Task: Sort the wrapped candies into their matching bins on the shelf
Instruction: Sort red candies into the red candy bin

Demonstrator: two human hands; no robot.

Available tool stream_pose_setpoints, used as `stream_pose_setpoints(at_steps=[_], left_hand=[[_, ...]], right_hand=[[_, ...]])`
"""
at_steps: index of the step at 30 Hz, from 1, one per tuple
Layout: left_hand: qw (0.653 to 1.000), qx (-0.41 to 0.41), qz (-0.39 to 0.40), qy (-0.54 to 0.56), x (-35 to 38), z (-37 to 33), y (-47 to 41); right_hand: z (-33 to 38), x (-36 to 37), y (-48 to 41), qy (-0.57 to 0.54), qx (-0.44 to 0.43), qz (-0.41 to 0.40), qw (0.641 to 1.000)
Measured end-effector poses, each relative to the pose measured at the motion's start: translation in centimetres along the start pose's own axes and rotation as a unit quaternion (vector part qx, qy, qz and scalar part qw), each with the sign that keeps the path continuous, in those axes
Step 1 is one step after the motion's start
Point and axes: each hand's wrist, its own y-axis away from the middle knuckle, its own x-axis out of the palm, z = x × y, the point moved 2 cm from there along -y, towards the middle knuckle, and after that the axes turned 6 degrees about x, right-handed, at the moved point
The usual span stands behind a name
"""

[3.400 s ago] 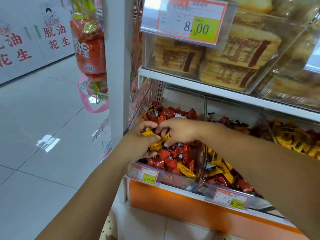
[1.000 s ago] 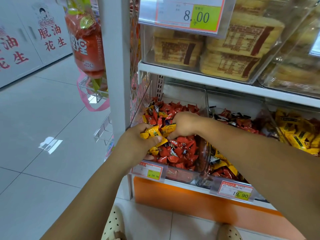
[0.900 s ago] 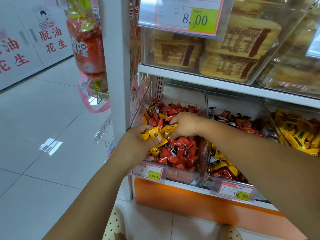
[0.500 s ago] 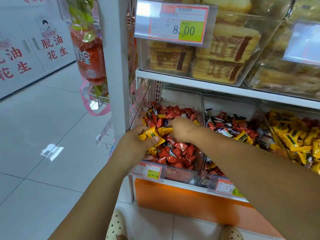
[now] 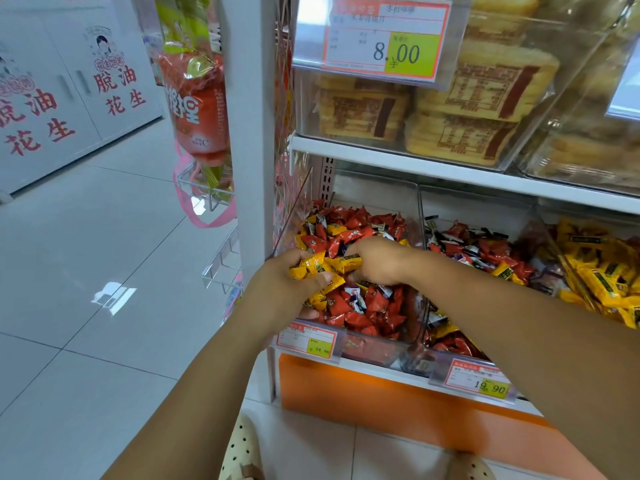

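A bunch of yellow candies (image 5: 311, 268) sits in the left hand (image 5: 284, 289), whose fingers and thumb are curled round them, just above the near left corner of the left bin (image 5: 374, 351). The right hand (image 5: 381, 261) is beside it, almost touching, its fingers bent and pinching one more yellow candy (image 5: 350, 262) at the edge of the bunch. Both hands hover over the left bin, which is heaped mostly with red candies (image 5: 367, 306), with a few yellow and dark ones mixed in.

To the right, past a clear divider, the middle bin (image 5: 467, 206) holds a mix of red, dark and yellow sweets. Further right, the right bin (image 5: 543, 220) is filled with yellow packets (image 5: 599, 275). A price tag (image 5: 306, 341) reading 24.90 hangs on the front of the left bin, and another tag (image 5: 479, 379) reading 19.90 hangs on the middle one. Under the bins runs an orange base panel (image 5: 381, 403).

Above, a white shelf board (image 5: 450, 174) carries clear boxes of wrapped cakes (image 5: 478, 98), with an 8.00 tag (image 5: 384, 39) in front. A white post (image 5: 249, 133) stands at the left end of the shelf, and a carrot-shaped packet (image 5: 195, 98) hangs beside it. Pale floor tiles (image 5: 86, 271) stretch away to the left, and the toes of two dotted shoes (image 5: 239, 452) show at the bottom edge.
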Motion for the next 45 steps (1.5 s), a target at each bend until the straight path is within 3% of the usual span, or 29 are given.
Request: stream_pose_setpoints(at_steps=[6, 12, 18, 27, 33, 36, 40, 43, 45], left_hand=[[1.0, 0.001, 0.002, 0.003, -0.1, -0.2, 0.3], [1.0, -0.002, -0.001, 0.02, 0.2, -0.4, 0.3], [0.998, 0.044, 0.009, 0.044, 2.5, -2.4, 0.6], [0.987, 0.12, 0.106, -0.035, 15.9, -6.4, 1.6], [0.96, 0.207, 0.135, -0.132, 27.8, -9.9, -0.4], [0.938, 0.224, 0.123, -0.235, 32.8, -11.3, -2.4], [0.868, 0.215, 0.149, -0.422, 38.1, -11.6, -4.9], [0.816, 0.3, 0.158, -0.467, 39.9, -10.8, -5.9], [0.75, 0.393, 0.143, -0.512, 40.2, -9.5, -6.4]], right_hand=[[0.1, -0.1, 0.8, -0.009, 0.002, -0.01, 1.0], [0.1, -2.2, 3.6, -0.235, -0.054, -0.131, 0.962], [-1.5, -1.9, 9.0, -0.358, -0.07, -0.151, 0.919], [-12.6, 0.0, 16.6, -0.455, 0.028, -0.278, 0.846], [-23.7, 0.2, 19.0, -0.383, 0.186, -0.401, 0.811], [-28.8, -0.1, 19.8, -0.338, 0.272, -0.442, 0.785], [-33.1, 0.3, 19.1, -0.309, 0.305, -0.458, 0.776], [-34.2, 1.5, 17.4, -0.259, 0.295, -0.438, 0.809], [-34.2, 2.6, 16.6, -0.166, 0.296, -0.41, 0.847]])
